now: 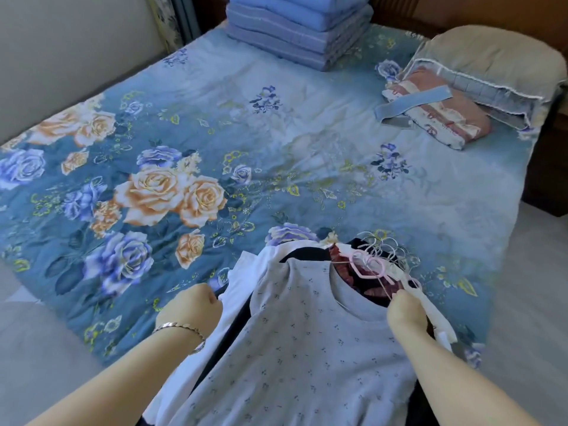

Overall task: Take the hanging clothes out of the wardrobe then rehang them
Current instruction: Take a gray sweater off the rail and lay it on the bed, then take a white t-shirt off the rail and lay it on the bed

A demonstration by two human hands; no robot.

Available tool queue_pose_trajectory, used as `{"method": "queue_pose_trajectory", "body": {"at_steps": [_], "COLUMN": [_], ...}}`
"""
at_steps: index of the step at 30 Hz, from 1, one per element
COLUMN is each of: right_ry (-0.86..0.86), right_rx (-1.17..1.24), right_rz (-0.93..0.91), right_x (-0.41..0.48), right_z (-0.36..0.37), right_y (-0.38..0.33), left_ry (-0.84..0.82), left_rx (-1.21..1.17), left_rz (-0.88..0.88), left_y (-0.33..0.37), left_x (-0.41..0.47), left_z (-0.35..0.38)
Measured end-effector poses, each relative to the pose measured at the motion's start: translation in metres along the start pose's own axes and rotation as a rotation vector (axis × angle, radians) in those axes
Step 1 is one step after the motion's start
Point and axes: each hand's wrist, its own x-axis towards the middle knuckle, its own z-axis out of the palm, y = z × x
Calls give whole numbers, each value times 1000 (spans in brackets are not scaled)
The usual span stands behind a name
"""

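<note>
a bed [276, 133] in a blue rose-print cover is filling the view, with folded quilts [298, 35] stacked at the far end. the clothes [301, 348] are lying in a heap at the near edge, a grey dotted top uppermost, and their hangers [384, 250] are bunching at the collar end. so the taking-out looks done, with all the rehanging left. the left hand [192, 309] is curling round the heap's left edge. the right hand [405, 312] is pinching the hangers beside the pink hanger [372, 272]. the wardrobe is sitting out of view, and the garments underneath are proving hard to count.
</note>
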Motion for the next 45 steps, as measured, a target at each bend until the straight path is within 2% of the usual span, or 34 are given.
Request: {"method": "queue_pose_trajectory", "body": {"at_steps": [2,6,9,14,18,25,34,39,45], "right_ry": [-63,-360,-494,-580,-533,-392,-392,-384,-442], "right_rx": [-37,-109,-199,-368,-486,-578,-589,-710,-735], "right_rz": [-57,-370,-535,-817,-1134,-1626,-2187,-2487,-2828], "right_x": [-2,-23,-59,-156,-267,-509,-849,-992,-1135], "right_z": [-2,-9,-19,-39,-56,-44,16,50,92], "right_y": [-7,-35,-70,-154,-225,-301,-299,-276,-235], "left_ry": [-7,-43,-39,46,169,429,668,749,804], "left_rx": [-35,-110,-143,-191,-278,-365,-349,-364,-370], "left_rz": [1,23,34,6,-78,-308,-742,-1040,-1393], "left_y": [3,-1,-17,-73,-148,-319,-550,-628,-672], "left_x": [3,-5,-24,-74,-128,-252,-487,-602,-711], "left_z": [1,-3,-14,-51,-88,-129,-126,-109,-82]}}
